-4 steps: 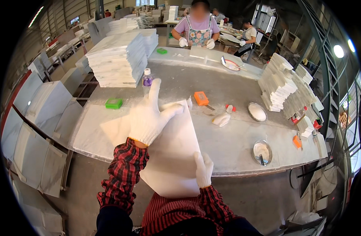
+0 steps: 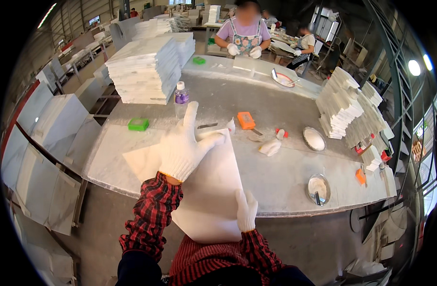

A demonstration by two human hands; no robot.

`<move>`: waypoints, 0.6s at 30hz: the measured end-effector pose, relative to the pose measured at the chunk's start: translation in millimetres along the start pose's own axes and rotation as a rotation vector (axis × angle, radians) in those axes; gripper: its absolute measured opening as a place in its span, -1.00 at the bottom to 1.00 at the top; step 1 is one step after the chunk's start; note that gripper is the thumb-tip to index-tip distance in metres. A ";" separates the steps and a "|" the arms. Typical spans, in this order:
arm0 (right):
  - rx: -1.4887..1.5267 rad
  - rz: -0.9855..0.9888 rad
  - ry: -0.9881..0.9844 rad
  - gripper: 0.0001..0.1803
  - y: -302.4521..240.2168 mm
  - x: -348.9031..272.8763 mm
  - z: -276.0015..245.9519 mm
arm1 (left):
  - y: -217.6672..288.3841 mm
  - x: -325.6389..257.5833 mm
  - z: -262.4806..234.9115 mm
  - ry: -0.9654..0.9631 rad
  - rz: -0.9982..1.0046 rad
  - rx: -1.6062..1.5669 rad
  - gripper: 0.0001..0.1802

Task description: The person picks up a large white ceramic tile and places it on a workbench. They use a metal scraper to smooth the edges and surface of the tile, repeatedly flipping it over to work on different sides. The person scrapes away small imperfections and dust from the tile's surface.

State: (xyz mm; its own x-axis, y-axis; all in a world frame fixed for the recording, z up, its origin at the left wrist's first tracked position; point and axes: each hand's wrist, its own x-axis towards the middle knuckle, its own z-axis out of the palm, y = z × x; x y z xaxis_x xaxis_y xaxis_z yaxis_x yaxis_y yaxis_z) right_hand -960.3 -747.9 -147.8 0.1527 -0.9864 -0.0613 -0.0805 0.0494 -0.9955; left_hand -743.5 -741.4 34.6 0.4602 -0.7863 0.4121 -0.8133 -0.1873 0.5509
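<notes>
A pale marble tile [image 2: 206, 200] lies at a slant across the table's near edge, its near end against my front. My left hand [image 2: 182, 150], in a white knit glove, rests flat over its far part, thumb and fingers spread apart. At its right edge my gloved right hand [image 2: 247, 209] grips the tile, thumb on top; the fingers underneath are hidden. Past my left fingertips stands a clear bottle with a purple label [image 2: 181, 95]. A small white pointed thing [image 2: 231, 125] sits by the tile's far corner, beside a dark flat strip [image 2: 207, 126].
Marble stacks stand at far left [image 2: 142, 71] and right [image 2: 340, 105]. On the table [image 2: 285, 167] are a green block [image 2: 138, 124], an orange block [image 2: 245, 120], a crumpled glove [image 2: 271, 147] and bowls of pale material [image 2: 314, 138] [image 2: 318, 189]. A gloved co-worker [image 2: 247, 35] stands opposite.
My left hand and the tile's far corner have shifted slightly toward me. The dark flat strip beyond the tile has come into sight. My right hand keeps its grip.
</notes>
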 end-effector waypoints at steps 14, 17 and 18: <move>0.175 -0.016 0.035 -0.63 11.3 -7.7 -10.6 | 14.8 -2.3 17.5 0.126 0.192 -0.035 0.11; 0.240 -0.011 0.052 -0.63 16.1 -4.3 -23.1 | 38.4 -0.2 19.5 0.099 0.222 0.036 0.11; 0.239 -0.011 0.063 -0.63 19.0 -1.6 -27.8 | 47.7 2.5 20.4 0.077 0.217 0.077 0.10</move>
State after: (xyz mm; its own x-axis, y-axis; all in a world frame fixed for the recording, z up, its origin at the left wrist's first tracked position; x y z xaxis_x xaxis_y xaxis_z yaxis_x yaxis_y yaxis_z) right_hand -989.5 -749.8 -164.6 0.0899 -0.9945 -0.0532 0.1577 0.0669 -0.9852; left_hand -788.4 -764.3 47.0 0.2956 -0.7662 0.5706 -0.9195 -0.0661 0.3876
